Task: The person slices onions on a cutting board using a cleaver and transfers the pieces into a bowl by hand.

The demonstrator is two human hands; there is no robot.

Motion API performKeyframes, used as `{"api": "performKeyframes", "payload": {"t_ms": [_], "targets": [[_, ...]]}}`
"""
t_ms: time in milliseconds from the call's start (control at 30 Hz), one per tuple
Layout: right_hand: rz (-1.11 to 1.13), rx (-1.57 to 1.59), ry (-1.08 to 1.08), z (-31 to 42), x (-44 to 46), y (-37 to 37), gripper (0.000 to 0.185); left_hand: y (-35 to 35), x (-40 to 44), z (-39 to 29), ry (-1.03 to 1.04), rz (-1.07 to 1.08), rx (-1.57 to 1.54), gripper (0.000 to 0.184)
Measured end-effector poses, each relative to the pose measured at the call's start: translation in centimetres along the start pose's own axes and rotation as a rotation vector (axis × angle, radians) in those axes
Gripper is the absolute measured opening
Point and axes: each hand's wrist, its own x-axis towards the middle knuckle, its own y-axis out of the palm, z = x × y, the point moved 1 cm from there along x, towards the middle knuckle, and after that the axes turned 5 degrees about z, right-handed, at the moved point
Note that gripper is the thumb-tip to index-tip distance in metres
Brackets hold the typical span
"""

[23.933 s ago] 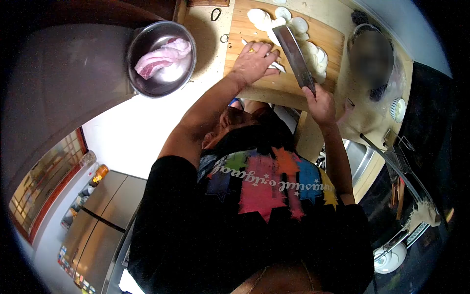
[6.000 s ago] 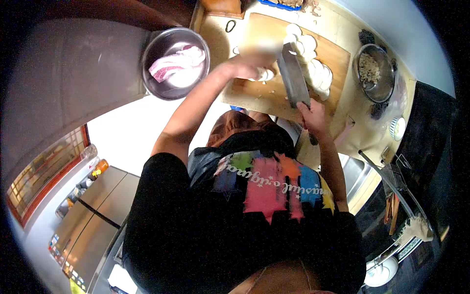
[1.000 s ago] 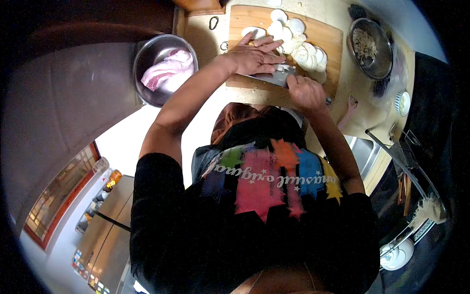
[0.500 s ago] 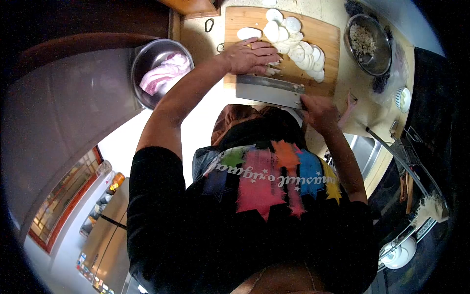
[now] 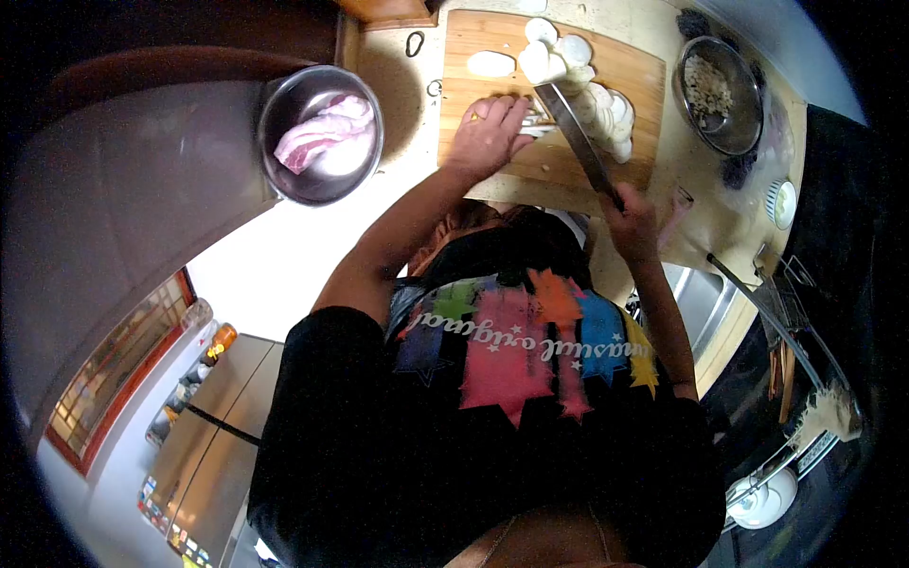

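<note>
My right hand (image 5: 631, 225) grips the handle of a cleaver (image 5: 587, 151). Its dark blade points up and to the left over the wooden cutting board (image 5: 601, 175), its tip beside a pile of round white slices, which look like radish (image 5: 602, 109). On the board's left half, my left hand (image 5: 485, 137) has its fingers curled down over thin white strips (image 5: 540, 121), just left of the blade. The strips under the fingers are partly hidden. Above that hand lies a single oval white slice (image 5: 491, 63).
A metal bowl (image 5: 369, 175) with a slab of raw meat (image 5: 322, 133) stands left of the board. To the right are a metal bowl of chopped pale pieces (image 5: 708, 87), a small striped cup (image 5: 780, 204) and a sink (image 5: 696, 293).
The cleaver has swung from lying level along the board's near edge to pointing away across it. My left hand has drawn closer to me, its fingers more curled over the strips.
</note>
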Motion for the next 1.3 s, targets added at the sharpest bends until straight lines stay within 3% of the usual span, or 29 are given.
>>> {"api": "performKeyframes", "payload": {"t_ms": [133, 267, 333, 567, 633, 767, 833, 933, 1033, 1300], "targets": [[0.04, -0.118, 0.073, 1.2, 0.3, 0.3, 0.019, 0.9, 0.0, -1.9, -0.219, -0.087, -0.026, 0.068], [0.058, -0.113, 0.125, 1.4, 0.5, 0.8, 0.02, -0.2, -0.2, -1.2, -0.203, -0.024, -0.067, 0.068], [0.055, -0.148, 0.049, 1.4, 0.5, 1.0, 0.021, -0.5, -0.4, -0.6, -0.063, 0.014, -0.056, 0.064], [0.074, -0.134, 0.145, 1.3, 1.0, 1.9, 0.023, -0.9, 0.1, 0.3, -0.016, 0.063, 0.006, 0.064], [0.039, -0.11, 0.032, 1.7, 1.6, 2.2, 0.024, -0.6, -0.1, 0.7, 0.022, 0.033, -0.026, 0.065], [0.163, -0.086, 0.098, 4.2, 2.9, 1.8, 0.025, -0.1, -0.7, 0.1, -0.049, 0.115, 0.014, 0.063], [0.159, -0.101, 0.105, 5.3, 3.0, 1.2, 0.026, 0.2, -0.9, -0.5, -0.121, -0.064, 0.029, 0.063], [0.143, -0.095, 0.163, 5.8, 2.9, 0.7, 0.027, 0.6, -0.8, -1.3, -0.227, -0.069, 0.049, 0.064], [0.176, -0.168, 0.047, 6.0, 2.7, 0.1, 0.028, -0.2, -0.9, -1.5, -0.23, -0.105, -0.077, 0.062], [0.309, -0.353, 0.06, 7.4, 3.8, 1.5, 0.029, 0.8, -0.7, -0.4, -0.135, -0.075, -0.028, 0.051]]}}
